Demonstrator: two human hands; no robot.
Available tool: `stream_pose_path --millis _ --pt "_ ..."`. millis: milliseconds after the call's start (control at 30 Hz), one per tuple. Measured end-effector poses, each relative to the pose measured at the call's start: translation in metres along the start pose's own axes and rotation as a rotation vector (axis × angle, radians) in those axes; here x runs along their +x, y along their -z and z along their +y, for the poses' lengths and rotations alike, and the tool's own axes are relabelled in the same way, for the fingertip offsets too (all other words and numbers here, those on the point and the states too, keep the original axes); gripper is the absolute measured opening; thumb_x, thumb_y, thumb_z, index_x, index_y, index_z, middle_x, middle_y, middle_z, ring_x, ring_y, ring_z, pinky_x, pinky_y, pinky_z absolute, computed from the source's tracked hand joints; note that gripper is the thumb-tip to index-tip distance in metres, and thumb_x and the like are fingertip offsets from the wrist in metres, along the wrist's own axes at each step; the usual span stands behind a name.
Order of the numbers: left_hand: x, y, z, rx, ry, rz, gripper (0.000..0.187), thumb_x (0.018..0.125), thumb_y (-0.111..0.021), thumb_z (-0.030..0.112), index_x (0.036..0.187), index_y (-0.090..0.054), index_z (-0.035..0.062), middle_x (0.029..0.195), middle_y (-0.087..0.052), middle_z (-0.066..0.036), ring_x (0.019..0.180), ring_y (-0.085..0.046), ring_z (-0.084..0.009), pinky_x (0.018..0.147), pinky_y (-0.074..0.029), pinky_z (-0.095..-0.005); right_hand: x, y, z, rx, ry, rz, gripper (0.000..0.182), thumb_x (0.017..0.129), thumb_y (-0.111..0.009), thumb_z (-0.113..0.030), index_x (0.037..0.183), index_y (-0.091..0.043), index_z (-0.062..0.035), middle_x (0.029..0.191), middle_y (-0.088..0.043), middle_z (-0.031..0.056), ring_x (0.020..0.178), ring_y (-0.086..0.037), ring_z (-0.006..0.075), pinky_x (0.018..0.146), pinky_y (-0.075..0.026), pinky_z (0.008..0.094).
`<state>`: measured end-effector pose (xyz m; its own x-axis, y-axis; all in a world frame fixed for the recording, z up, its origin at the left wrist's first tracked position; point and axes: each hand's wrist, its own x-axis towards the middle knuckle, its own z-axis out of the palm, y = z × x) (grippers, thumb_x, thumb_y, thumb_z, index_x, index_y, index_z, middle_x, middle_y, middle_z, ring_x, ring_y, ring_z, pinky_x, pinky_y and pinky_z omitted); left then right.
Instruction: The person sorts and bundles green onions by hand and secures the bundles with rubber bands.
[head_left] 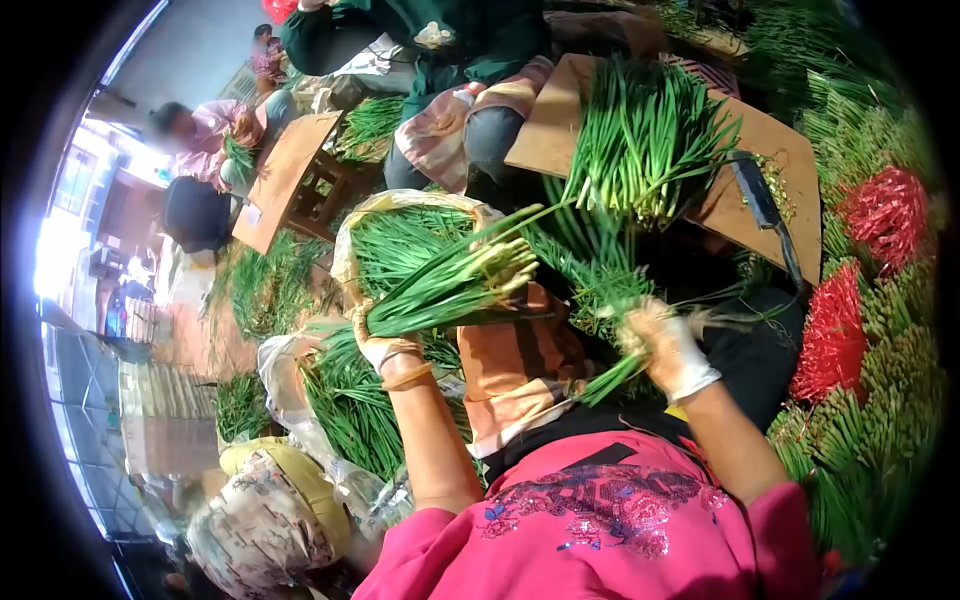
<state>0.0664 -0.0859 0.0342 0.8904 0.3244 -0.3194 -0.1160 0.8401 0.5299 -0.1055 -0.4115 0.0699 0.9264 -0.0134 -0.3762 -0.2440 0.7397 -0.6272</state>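
Landmark: the open white sack (pixel 344 262), full of cut greens.

Left hand (pixel 384 342): at the sack's near edge. Grip closed firmly around a bunch of green stalks (pixel 430 300), fingers wrapped right round. Bunch lies across the front of the sack, pale ends pointing right, past its rim. Tan band at that wrist.

Right hand (pixel 655 345): right of the sack and a bit nearer the wearer. Motion-blurred, but the grip looks closed on a smaller bunch (pixel 613 380); cut ends stick out below the fist. White cuff at the wrist.

Right of the sack and farther off: wooden surface (pixel 725 205) carrying a big pile of stalks (pixel 650 140), plus a dark-bladed knife (pixel 755 190) to the right of the pile. Far right of the sack: two clumps of red strips (pixel 885 220) among stacked greens (pixel 860 440).

Directly beyond the sack: co-worker in dark green (pixel 430 40), seated. Left of the sack: tilted board (pixel 285 180) with a small white patch (pixel 253 213); too small to tell whether it bears writing. Near side of the sack: second sack (pixel 283 370), also greens.
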Motion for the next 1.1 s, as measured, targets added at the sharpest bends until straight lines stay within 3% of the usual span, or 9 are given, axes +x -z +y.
stream_pose_path --millis 133,200,300,367,533,667,767,867,1100 --pt "-0.038 -0.030 -0.033 -0.143 -0.053 -0.229 0.029 0.080 -0.058 0.016 0.107 -0.053 0.0074 0.076 -0.062 -0.005 0.074 -0.057 -0.0233 0.074 -0.049 -0.0418 0.023 -0.039 0.036 -0.092 -0.188 -0.230 0.016 0.089 -0.055 -0.018 0.087 -0.061 -0.0030 0.063 -0.050 -0.0022 0.052 -0.041 0.0054 0.046 -0.032 0.0187" --pt "-0.032 -0.033 -0.026 -0.031 -0.093 -0.213 0.018 0.080 -0.057 0.017 0.095 -0.056 0.0076 0.073 -0.062 -0.006 0.072 -0.057 -0.0226 0.074 -0.049 -0.0406 0.013 -0.037 0.034 -0.227 -0.192 -0.382 0.027 0.091 -0.051 -0.026 0.085 -0.062 -0.0025 0.055 -0.044 -0.0050 0.047 -0.034 0.0046 0.045 -0.025 0.0196" --pt "-0.019 -0.029 -0.003 -0.063 -0.105 -0.126 0.019 0.080 -0.052 0.022 0.071 -0.060 0.0078 0.072 -0.062 -0.008 0.071 -0.057 -0.0247 0.073 -0.050 -0.0415 -0.026 -0.013 0.006 -0.206 -0.213 -0.302 0.026 0.087 -0.051 -0.025 0.084 -0.061 -0.0008 0.074 -0.058 0.0059 0.067 -0.055 0.0129 0.062 -0.046 0.0256" --pt "-0.013 -0.021 0.007 -0.134 -0.127 -0.176 0.018 0.079 -0.052 0.022 0.071 -0.060 0.0078 0.072 -0.062 -0.008 0.072 -0.057 -0.0253 0.073 -0.050 -0.0421 -0.023 0.005 -0.006 -0.218 0.149 -0.383 0.031 0.081 -0.051 -0.024 0.095 -0.060 0.0021 0.086 -0.062 0.0112 0.079 -0.060 0.0192 0.075 -0.050 0.0315" --pt "-0.029 -0.033 -0.009 -0.110 -0.108 -0.229 0.018 0.079 -0.055 0.023 0.075 -0.060 0.0069 0.075 -0.064 -0.009 0.072 -0.058 -0.0259 0.074 -0.050 -0.0428 -0.012 -0.013 -0.007 -0.306 0.208 -0.163 0.048 0.081 -0.048 -0.022 0.122 -0.053 0.0023 0.076 -0.061 0.0023 0.066 -0.055 0.0091 0.062 -0.045 0.0216" --pt "-0.078 -0.054 -0.041 -0.121 -0.056 -0.381 0.023 0.084 -0.056 0.010 0.106 -0.053 0.0050 0.077 -0.059 -0.003 0.072 -0.056 -0.0184 0.078 -0.048 -0.0381 0.022 -0.011 0.044 -0.149 -0.045 -0.150 0.029 0.093 -0.051 -0.025 0.103 -0.062 -0.0003 0.073 -0.060 0.0034 0.059 -0.052 0.0083 0.051 -0.041 0.0211" --pt "-0.066 -0.050 -0.038 -0.138 -0.018 -0.408 0.017 0.083 -0.056 0.012 0.098 -0.057 0.0045 0.078 -0.061 -0.006 0.071 -0.056 -0.0206 0.077 -0.048 -0.0403 0.004 -0.010 0.032 -0.040 -0.156 -0.312 0.026 0.094 -0.048 -0.027 0.092 -0.059 -0.0033 0.082 -0.062 0.0078 0.055 -0.048 0.0078 0.048 -0.037 0.0207" --pt "-0.030 -0.031 -0.020 -0.108 -0.091 -0.240 0.008 0.079 -0.057 0.015 0.076 -0.057 0.0077 0.071 -0.060 -0.007 0.068 -0.057 -0.0215 0.075 -0.050 -0.0392 -0.033 0.016 -0.009 0.238 -0.025 -0.334 0.028 0.086 -0.058 -0.029 0.082 -0.058 -0.0019 0.063 -0.055 0.0050 0.043 -0.045 0.0092 0.040 -0.036 0.0217" --pt "-0.040 -0.028 -0.026 -0.033 -0.024 -0.237 0.022 0.083 -0.058 0.014 0.103 -0.056 0.0053 0.077 -0.062 -0.004 0.070 -0.057 -0.0193 0.077 -0.048 -0.0391 -0.026 0.017 -0.056 -0.735 0.380 0.121 0.021 0.092 -0.048 -0.012 0.103 -0.061 0.0004 0.079 -0.065 0.0049 0.057 -0.050 0.0047 0.051 -0.039 0.0189"
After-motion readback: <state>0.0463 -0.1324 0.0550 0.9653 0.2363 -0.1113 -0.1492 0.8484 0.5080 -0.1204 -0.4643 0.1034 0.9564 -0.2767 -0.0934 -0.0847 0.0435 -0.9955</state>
